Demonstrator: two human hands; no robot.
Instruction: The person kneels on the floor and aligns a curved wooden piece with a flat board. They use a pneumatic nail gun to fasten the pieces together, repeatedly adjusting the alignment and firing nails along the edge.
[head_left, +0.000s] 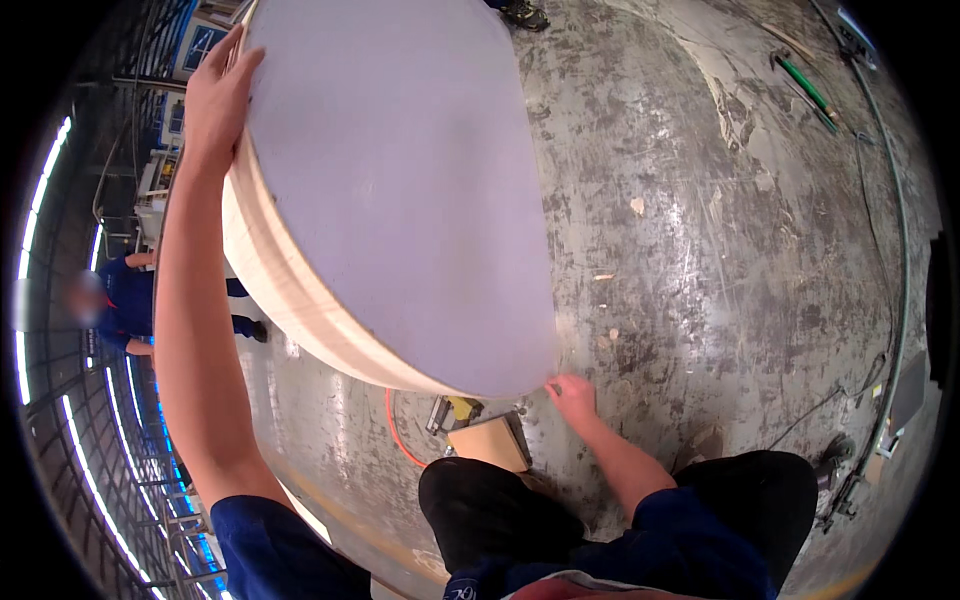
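Observation:
A large wooden panel point(420, 190) with a smooth pale grey face and a thick, light-coloured wood edge fills the upper middle. It appears tilted up from the floor. My left hand point(218, 105) is closed over its far left edge, the thumb toward the grey face and the fingers partly hidden. Down at the near right corner, my right hand point(574, 400) has its fingers curled together, fingertips at the panel's edge. Whether they pinch the corner or something small is unclear.
Near my knees lie a yellow-and-black power tool point(453, 411), an orange hose point(394, 428) and a small wooden block point(488, 444). A green-handled hammer point(806, 90) and a long cable point(893, 180) lie at right on the scuffed floor point(690, 260). Another person point(128, 300) stands at left.

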